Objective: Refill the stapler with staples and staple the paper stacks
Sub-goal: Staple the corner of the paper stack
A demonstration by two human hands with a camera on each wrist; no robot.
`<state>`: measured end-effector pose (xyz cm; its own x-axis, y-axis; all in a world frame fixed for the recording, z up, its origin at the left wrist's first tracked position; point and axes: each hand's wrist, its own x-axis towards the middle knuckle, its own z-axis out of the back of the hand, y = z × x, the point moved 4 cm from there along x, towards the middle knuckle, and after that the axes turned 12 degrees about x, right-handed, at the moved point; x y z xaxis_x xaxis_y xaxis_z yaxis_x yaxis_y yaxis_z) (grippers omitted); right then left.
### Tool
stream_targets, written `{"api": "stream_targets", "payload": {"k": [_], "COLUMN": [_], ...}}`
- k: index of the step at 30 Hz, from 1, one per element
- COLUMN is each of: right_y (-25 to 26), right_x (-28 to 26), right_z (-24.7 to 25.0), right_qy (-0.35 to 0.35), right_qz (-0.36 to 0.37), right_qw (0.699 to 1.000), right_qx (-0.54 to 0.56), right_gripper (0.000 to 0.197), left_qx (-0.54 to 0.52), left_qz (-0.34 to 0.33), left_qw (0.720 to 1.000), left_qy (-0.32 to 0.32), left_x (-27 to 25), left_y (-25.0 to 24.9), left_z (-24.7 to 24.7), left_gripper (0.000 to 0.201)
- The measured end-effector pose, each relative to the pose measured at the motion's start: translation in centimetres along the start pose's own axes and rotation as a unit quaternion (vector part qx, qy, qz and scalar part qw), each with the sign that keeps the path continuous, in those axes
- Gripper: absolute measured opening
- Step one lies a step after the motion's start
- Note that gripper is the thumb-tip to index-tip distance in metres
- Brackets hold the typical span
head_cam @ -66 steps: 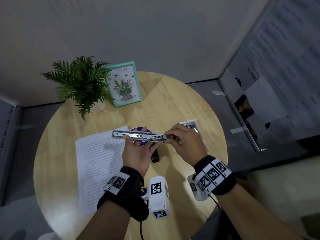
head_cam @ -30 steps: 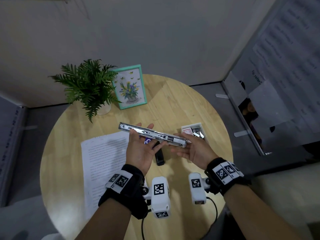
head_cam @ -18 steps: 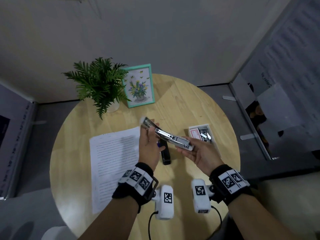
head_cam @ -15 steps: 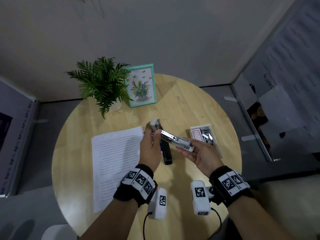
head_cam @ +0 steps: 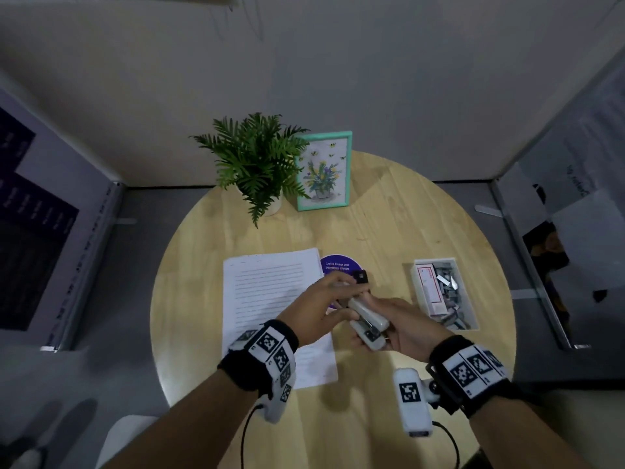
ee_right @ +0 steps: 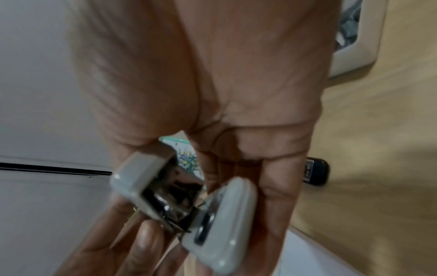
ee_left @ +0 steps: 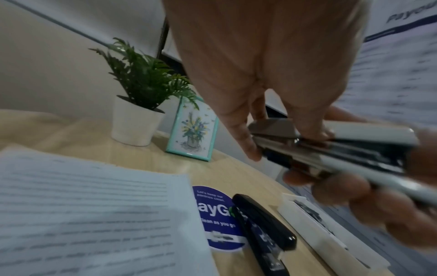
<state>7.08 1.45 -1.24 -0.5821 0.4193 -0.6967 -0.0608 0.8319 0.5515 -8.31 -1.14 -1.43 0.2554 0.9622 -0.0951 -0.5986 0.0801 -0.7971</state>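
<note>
Now folded: grey stapler (head_cam: 367,322), splayed flat across both palms a second ago, its top arm swung back over the magazine; refill apparently done, stapling next. Left hand (head_cam: 319,308) grips the far end, right hand (head_cam: 406,328) the hinge end. Paper stack (head_cam: 270,292) beneath the left hand; staple tray (head_cam: 471,313) beyond the right; black stapler (ee_left: 262,229) between.

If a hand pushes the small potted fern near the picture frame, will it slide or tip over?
The potted fern would probably tip rather than slide: its foliage spreads wider than the narrow white pot. It likely weighs little, as the pot is small.
</note>
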Motion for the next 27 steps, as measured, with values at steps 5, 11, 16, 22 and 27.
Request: {"api": "stream_targets", "payload": {"k": [5,11,16,22,27], "right_y": [-1.1,-1.3,0.1,0.8,0.5], "right_x": [1.6,3.1,4.5,5.8,6.1], "right_z": [-0.4,0.9,-0.1,-1.3,-1.9], "right_qy": [-0.021,-0.042,-0.04,-0.081,-0.101], "right_qz": [0.008,0.08,0.127,0.163,0.166], "right_qw": [1.0,0.991,0.982,0.973,0.973], "right_qx": [-0.002,0.1,0.137,0.14,0.124], "right_gripper": [0.054,0.09,0.055,0.07,0.086], "left_qx": [-0.003,0.278,0.396,0.385,0.379], "left_qz": [0.105,0.262,0.301,0.314,0.301], "left_qw": [0.993,0.924,0.859,0.858,0.861], "left_qy": [-0.047,0.019,0.115,0.13,0.157], "left_x": [0.1,1.2,2.1,3.2,3.5], "left_y": [3.5,12.8,16.2,17.9,18.4], "left_z": [4.1,7.5,8.1,8.4,9.0], "left_gripper": [0.047,0.041,0.066,0.069,0.066]}}
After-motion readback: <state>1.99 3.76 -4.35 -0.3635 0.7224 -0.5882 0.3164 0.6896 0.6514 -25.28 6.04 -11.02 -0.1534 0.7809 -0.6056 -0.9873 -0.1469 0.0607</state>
